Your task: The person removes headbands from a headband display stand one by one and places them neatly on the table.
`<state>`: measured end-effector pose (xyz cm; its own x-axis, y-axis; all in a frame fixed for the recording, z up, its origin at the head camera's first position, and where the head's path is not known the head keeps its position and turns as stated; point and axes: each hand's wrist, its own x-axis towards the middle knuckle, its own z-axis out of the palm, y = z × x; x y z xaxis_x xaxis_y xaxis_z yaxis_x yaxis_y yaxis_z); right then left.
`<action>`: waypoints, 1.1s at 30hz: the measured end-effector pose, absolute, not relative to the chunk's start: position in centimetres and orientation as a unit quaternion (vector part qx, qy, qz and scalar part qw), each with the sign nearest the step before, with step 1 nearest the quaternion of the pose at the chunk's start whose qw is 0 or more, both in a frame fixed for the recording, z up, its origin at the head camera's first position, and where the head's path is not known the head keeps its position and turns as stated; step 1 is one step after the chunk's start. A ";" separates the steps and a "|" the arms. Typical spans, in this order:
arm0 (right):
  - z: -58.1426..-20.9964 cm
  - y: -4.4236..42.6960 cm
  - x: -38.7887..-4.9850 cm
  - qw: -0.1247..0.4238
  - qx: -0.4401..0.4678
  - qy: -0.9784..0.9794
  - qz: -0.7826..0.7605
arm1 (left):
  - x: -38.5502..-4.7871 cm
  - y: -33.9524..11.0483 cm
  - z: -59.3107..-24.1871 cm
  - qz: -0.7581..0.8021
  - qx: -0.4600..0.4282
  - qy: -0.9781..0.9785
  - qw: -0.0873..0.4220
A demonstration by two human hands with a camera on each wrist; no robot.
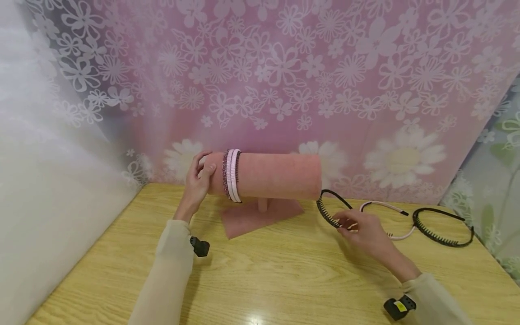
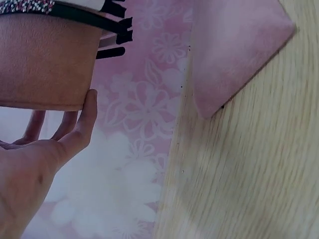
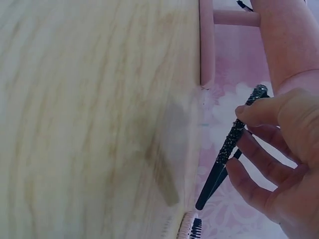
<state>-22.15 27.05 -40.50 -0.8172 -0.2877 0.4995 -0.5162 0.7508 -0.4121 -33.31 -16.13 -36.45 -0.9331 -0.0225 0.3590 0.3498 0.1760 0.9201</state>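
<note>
A pink padded headband stand (image 1: 280, 176), a horizontal roll on a short post and flat base (image 1: 248, 223), stands on the table. Around its left part sit several headbands (image 1: 232, 176), one glittery, others pale pink, with dark comb teeth showing. My left hand (image 1: 198, 183) grips the roll's left end, thumb in front, fingertips behind; in the left wrist view its fingers (image 2: 85, 119) touch the end's rim. Just right of the roll, my right hand (image 1: 367, 232) pinches a black toothed headband (image 1: 323, 211) above the table. Its outer face glitters with stones in the right wrist view.
Right of my right hand, a pale pink headband (image 1: 383, 205) and another black toothed headband (image 1: 443, 240) lie on the wooden table (image 1: 260, 271). A pink floral curtain (image 1: 260, 90) hangs behind the table's back edge.
</note>
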 end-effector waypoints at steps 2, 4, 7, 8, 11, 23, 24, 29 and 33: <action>-40.6 27.1 -22.1 0.197 0.220 -0.916 0.272 | -33.2 -16.3 -36.4 -0.630 -0.111 -0.755 0.147; -40.7 27.1 -22.2 0.188 0.221 -0.920 0.264 | -33.0 -16.6 -36.5 -0.631 -0.110 -0.753 0.149; -40.8 27.1 -22.3 0.173 0.225 -0.925 0.251 | -32.9 -17.1 -36.7 -0.639 -0.105 -0.747 0.151; -40.9 27.1 -22.3 0.170 0.226 -0.927 0.246 | -32.9 -17.2 -36.8 -0.641 -0.102 -0.745 0.150; -40.9 27.2 -22.3 0.156 0.225 -0.933 0.235 | -32.8 -17.5 -37.0 -0.646 -0.103 -0.743 0.146; -40.8 27.0 -22.7 0.100 0.217 -0.946 0.219 | -30.4 -16.4 -34.3 -0.614 -0.137 -0.764 0.143; -40.8 27.0 -22.8 0.097 0.217 -0.947 0.216 | -30.5 -16.3 -34.4 -0.615 -0.138 -0.763 0.146; -41.1 27.1 -23.0 0.073 0.221 -0.949 0.211 | -32.3 -16.5 -35.7 -0.620 -0.138 -0.753 0.171; -41.0 27.2 -22.9 0.063 0.222 -0.950 0.212 | -33.5 -16.7 -36.6 -0.619 -0.138 -0.750 0.189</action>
<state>-22.91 27.18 -41.01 -0.8933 -0.3958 0.2129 -0.4488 0.8115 -0.3741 -33.48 -16.67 -36.58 -0.8901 -0.0265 0.4549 0.4417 0.1956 0.8756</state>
